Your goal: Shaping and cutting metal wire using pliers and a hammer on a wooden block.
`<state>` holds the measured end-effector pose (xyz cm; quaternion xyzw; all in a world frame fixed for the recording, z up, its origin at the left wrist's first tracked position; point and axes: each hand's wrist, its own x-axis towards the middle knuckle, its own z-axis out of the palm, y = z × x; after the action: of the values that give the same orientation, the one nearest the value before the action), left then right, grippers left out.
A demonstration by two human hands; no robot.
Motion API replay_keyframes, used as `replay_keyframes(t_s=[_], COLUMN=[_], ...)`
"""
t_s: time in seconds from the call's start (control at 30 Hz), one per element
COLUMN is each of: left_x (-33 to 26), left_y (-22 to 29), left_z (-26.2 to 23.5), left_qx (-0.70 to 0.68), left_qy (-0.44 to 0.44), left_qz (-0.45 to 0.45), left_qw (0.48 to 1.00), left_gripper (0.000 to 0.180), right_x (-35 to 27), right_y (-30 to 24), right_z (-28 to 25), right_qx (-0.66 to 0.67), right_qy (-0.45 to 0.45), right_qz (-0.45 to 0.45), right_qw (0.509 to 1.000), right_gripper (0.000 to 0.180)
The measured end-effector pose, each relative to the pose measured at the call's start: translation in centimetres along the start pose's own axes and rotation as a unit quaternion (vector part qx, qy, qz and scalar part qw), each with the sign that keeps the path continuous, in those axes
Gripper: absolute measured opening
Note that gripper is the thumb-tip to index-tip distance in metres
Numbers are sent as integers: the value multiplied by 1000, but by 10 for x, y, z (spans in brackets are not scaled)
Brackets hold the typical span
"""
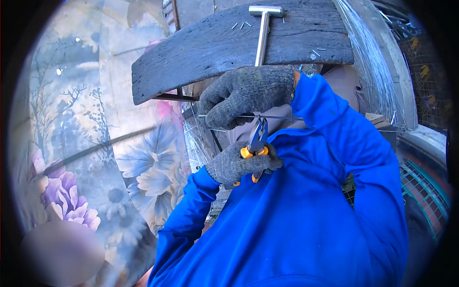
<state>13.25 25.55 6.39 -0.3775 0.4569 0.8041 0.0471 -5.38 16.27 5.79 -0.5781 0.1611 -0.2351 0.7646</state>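
My left hand [240,163], in a grey knitted glove, is closed around the orange-and-black handles of a pair of pliers [258,137], jaws upward. Above it, my right hand [251,92], gloved the same way, has its fingers curled over a thin metal wire [275,117] that runs roughly level across my front. The jaw tips meet the wire just below the right palm; whether they bite on it I cannot make out. Beyond my hands, a metal hammer [262,40] lies on a dark wooden board [191,60], its handle toward me.
Several short metal pins [241,26] lie on the board near the hammer, more toward its right end. A long bundle of shiny wires [370,62] stretches along the right. A flower-printed sheet [81,134] covers the left side. Wire mesh [423,191] stands at the far right.
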Motion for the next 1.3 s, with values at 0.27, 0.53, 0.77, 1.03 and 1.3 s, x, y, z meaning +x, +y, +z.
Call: replay_keyframes(t_s=[0.27, 0.53, 0.77, 1.03, 1.3], left_x=[5, 8, 7, 12, 6], left_y=[-8, -4, -19, -24, -29], left_z=[-4, -2, -4, 3, 0], left_qx=[50, 27, 32, -12, -25], left_qy=[-1, 23, 36, 38, 58], left_qz=[11, 31, 15, 20, 8], left_qw=[999, 999, 999, 999, 998], left_gripper=[39, 33, 34, 29, 30], right_x=[0, -1, 7, -21, -192], right_y=[9, 12, 32, 35, 97], right_z=[-1, -7, -13, -19, -19], right_qx=[-20, -34, -172, -200, -265], right_qy=[14, 18, -30, 32, 250], right_qz=[-4, -14, -215, -197, -119], right_qw=[1000, 999, 961, 959, 924], right_gripper=[43, 45, 34, 41, 34])
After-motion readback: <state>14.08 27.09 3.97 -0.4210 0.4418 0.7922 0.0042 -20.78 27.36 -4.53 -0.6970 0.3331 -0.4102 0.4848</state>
